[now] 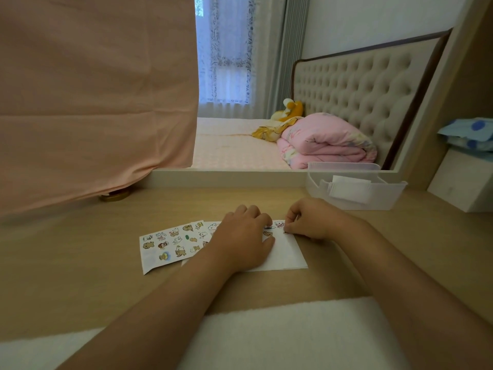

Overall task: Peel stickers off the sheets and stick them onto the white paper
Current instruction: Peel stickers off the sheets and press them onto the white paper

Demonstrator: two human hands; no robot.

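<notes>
Sticker [286, 232]: pinched by my right hand [312, 220] over white paper [289, 256]; left hand [244, 240] spread, pinning it. I'd lay one edge first, then smooth.

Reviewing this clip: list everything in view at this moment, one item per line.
desk: one, light wood, beneath everything
white paper: one, white, desk centre
sticker sheets: two, white with cartoon prints, overlapping, left of the paper
stuck stickers: at least two, mixed colours, paper's far end
plastic bin: one, clear, desk back right
cloth: one, pink, hanging at left
quilt: one, pink, folded on the bed
plush toy: one, yellow, behind the quilt
left hand: one, resting on the paper
right hand: one, pinching a sticker at the paper's far edge
</notes>
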